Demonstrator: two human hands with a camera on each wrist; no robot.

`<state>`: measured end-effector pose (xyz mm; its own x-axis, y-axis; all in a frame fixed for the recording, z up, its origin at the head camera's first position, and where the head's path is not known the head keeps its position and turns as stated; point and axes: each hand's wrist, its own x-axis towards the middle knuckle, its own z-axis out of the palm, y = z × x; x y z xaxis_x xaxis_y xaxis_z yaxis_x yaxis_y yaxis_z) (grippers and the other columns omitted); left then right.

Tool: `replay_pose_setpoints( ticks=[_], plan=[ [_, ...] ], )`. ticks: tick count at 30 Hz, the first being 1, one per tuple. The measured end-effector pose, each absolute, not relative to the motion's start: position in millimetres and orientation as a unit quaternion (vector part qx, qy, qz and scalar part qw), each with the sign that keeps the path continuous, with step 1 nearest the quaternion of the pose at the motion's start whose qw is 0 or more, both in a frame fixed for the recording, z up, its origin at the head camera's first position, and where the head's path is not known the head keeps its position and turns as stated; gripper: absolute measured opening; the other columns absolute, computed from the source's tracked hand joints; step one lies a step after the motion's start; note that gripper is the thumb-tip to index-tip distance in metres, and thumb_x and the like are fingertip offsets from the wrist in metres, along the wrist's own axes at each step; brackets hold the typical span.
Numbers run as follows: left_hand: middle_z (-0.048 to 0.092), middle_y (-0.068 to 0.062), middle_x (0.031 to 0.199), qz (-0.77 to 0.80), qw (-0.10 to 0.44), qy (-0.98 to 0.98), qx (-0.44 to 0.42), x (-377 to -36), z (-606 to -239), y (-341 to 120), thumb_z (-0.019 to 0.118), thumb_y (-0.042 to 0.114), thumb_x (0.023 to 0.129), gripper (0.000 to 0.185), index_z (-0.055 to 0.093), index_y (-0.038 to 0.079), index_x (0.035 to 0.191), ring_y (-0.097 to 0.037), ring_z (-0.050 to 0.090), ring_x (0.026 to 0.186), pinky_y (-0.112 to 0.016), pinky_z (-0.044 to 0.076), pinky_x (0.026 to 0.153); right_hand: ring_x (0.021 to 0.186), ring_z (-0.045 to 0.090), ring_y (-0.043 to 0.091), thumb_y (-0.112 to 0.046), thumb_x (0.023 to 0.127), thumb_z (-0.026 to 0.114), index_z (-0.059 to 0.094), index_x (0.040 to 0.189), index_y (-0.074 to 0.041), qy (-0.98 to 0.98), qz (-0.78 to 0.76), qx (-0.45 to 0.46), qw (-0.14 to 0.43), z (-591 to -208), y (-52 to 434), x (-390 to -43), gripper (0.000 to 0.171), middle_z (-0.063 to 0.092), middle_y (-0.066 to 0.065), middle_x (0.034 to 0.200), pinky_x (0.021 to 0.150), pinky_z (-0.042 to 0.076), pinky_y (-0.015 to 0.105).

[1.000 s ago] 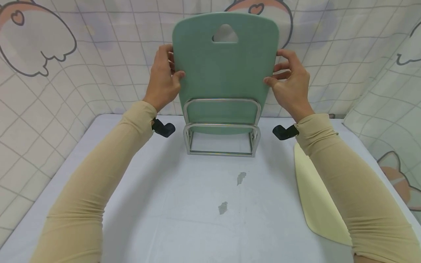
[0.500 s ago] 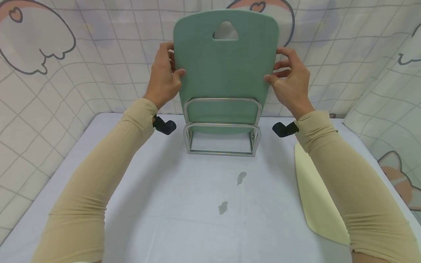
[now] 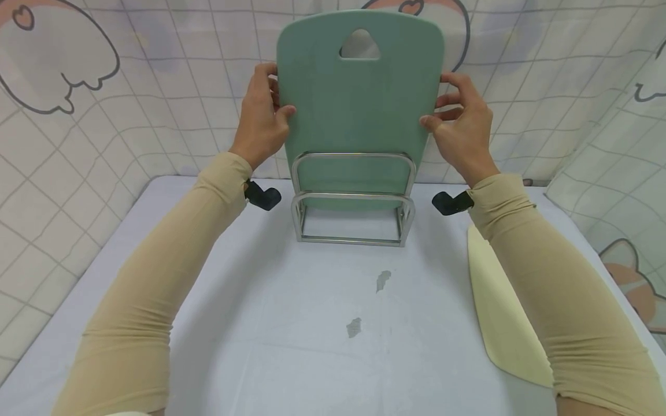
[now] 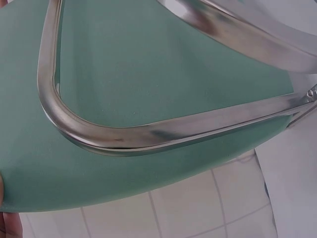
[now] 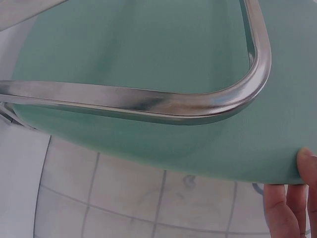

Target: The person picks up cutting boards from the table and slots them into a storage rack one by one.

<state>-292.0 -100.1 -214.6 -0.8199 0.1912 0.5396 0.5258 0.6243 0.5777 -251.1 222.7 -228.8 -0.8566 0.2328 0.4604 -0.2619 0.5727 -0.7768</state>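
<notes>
A green cutting board (image 3: pixel 359 98) with a cut-out handle hole stands upright behind the front loops of a metal rack (image 3: pixel 354 197). My left hand (image 3: pixel 262 118) grips the board's left edge, thumb on the front face and fingers behind. On the opposite edge my right hand (image 3: pixel 465 124) pinches the board between thumb and fingers. In the left wrist view a bent metal bar (image 4: pixel 124 139) crosses in front of the board; only bits of the fingers show at the left border. The right wrist view has the thumb (image 5: pixel 308 166) on the board's face.
A pale yellow board (image 3: pixel 502 318) lies flat on the white-covered table (image 3: pixel 270 346) at the right, partly under my right forearm. Two grey patches mark the cloth in front of the rack. A checked curtain (image 3: pixel 171 86) with cartoon figures hangs behind and at both sides.
Both hands keep their grip on the green cutting board. Board and hands sit slightly higher in the head view than before. The rack has barely shifted.
</notes>
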Motion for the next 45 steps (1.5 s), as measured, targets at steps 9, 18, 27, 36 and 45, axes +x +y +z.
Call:
replay_pose_setpoints(
  ticks=[9,18,27,36,45],
  plan=[
    [0.047,-0.014,0.125,-0.383,0.215,-0.875,-0.202,-293.7,-214.7,-100.3,0.054,0.002,0.103,0.051,0.033,0.007,0.149,-0.022,0.048,0.105,-0.027,0.047,0.094,0.086,0.065,0.004,-0.003,0.089,0.075,0.056,0.142,-0.039,-0.847,0.465,0.006,0.260,-227.5,221.4,-251.5,0.066,0.056,-0.014,0.099,0.082,0.057,0.022],
    [0.046,-0.011,0.124,-0.386,0.210,-0.877,-0.196,-295.7,-215.5,-99.2,0.054,0.002,0.103,0.051,0.033,0.009,0.149,-0.020,0.048,0.105,-0.025,0.047,0.093,0.086,0.064,0.003,-0.004,0.090,0.075,0.056,0.142,-0.040,-0.846,0.466,0.004,0.259,-227.8,221.7,-252.5,0.066,0.056,-0.014,0.099,0.081,0.056,0.021],
    [0.046,-0.014,0.123,-0.385,0.213,-0.875,-0.203,-297.7,-216.3,-99.7,0.054,0.001,0.103,0.050,0.034,0.006,0.148,-0.023,0.047,0.105,-0.028,0.047,0.094,0.089,0.065,0.006,-0.004,0.090,0.074,0.056,0.141,-0.042,-0.848,0.467,0.005,0.252,-228.4,222.2,-253.5,0.066,0.056,-0.013,0.101,0.082,0.056,0.021],
    [0.048,-0.016,0.124,-0.389,0.213,-0.873,-0.203,-299.0,-216.2,-98.8,0.054,0.000,0.102,0.050,0.035,0.006,0.148,-0.024,0.048,0.105,-0.030,0.047,0.094,0.089,0.064,0.006,-0.006,0.091,0.075,0.054,0.143,-0.041,-0.855,0.458,-0.001,0.246,-229.1,223.0,-256.7,0.066,0.055,-0.013,0.102,0.087,0.059,0.026],
    [0.047,-0.017,0.124,-0.385,0.210,-0.876,-0.201,-300.2,-216.7,-99.4,0.053,0.001,0.103,0.049,0.034,0.005,0.148,-0.024,0.047,0.106,-0.030,0.047,0.094,0.090,0.064,0.006,-0.007,0.091,0.074,0.053,0.144,-0.041,-0.856,0.458,-0.002,0.241,-228.4,222.4,-258.1,0.066,0.055,-0.014,0.103,0.089,0.059,0.027]
  ],
)
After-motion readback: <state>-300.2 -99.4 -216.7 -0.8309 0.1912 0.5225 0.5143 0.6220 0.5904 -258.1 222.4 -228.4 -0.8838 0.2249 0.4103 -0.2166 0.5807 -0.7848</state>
